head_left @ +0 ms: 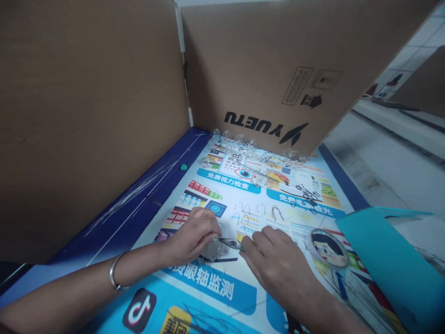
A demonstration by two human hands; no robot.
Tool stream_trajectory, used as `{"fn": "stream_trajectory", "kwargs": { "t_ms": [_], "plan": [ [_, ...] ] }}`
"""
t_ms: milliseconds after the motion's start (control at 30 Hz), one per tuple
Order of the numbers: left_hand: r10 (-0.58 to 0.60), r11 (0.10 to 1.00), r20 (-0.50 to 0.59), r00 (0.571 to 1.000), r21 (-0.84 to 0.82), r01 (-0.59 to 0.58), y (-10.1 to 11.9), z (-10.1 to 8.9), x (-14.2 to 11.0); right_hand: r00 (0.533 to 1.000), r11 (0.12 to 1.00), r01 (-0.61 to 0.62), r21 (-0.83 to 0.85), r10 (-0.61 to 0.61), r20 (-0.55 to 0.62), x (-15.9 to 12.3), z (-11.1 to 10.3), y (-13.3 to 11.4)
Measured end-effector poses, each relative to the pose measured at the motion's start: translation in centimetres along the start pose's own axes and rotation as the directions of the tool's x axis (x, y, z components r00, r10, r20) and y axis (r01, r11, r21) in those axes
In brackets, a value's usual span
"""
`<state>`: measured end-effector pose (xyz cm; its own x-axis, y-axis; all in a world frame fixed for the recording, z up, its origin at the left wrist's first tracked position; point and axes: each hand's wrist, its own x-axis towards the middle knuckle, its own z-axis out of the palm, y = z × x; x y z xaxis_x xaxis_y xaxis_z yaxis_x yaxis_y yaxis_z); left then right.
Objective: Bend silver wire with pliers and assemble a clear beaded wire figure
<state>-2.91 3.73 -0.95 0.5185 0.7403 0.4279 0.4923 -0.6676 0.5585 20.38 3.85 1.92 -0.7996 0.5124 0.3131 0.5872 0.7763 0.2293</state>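
My left hand (194, 236), with a metal bangle on its wrist, is closed in a pinch at the middle of the printed sheet. What its fingertips hold is too small to make out. My right hand (278, 260) is wrapped round a pair of pliers (231, 243). The jaws point left and meet my left fingertips. A clear, glassy-looking cluster (214, 252) lies just below those fingertips. Beyond the hands, several bent wire hooks (276, 213) rest on the sheet.
Cardboard panels (257, 69) wall off the back and left. Several clear pieces (239, 141) line the back panel's foot. Dark rings (308, 192) lie at right. Straight wires (135, 188) lie along the left edge, near a green blob (183, 167). A teal sheet (389, 260) is at right.
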Motion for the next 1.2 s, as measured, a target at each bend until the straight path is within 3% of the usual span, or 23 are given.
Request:
{"fn": "stream_trajectory", "kwargs": {
  "t_ms": [433,567,733,1067,1200],
  "plan": [
    [-0.051,0.992,-0.083,0.995,0.107,0.06,0.0,0.8,-0.2,1.0,1.0,0.011,0.023,-0.012,0.02,-0.3,0.4,-0.4],
    [-0.02,0.976,-0.04,0.999,0.218,0.029,-0.1,0.7,-0.2,1.0,1.0,0.009,0.014,-0.009,0.001,-0.3,0.5,-0.4],
    [0.027,0.952,0.088,0.996,0.302,-0.052,-0.1,0.3,-0.3,1.0,1.0,0.014,0.014,-0.014,-0.001,-0.2,0.6,-0.4],
    [-0.027,0.998,0.059,0.998,-0.05,0.03,-0.2,-0.7,0.5,0.999,0.999,0.041,0.015,-0.041,-0.035,0.0,0.5,-0.3],
    [-0.029,0.994,0.052,0.998,-0.107,0.034,-0.3,-0.7,0.7,0.998,0.999,0.045,0.007,-0.045,-0.046,0.0,0.5,-0.2]
  ]
}}
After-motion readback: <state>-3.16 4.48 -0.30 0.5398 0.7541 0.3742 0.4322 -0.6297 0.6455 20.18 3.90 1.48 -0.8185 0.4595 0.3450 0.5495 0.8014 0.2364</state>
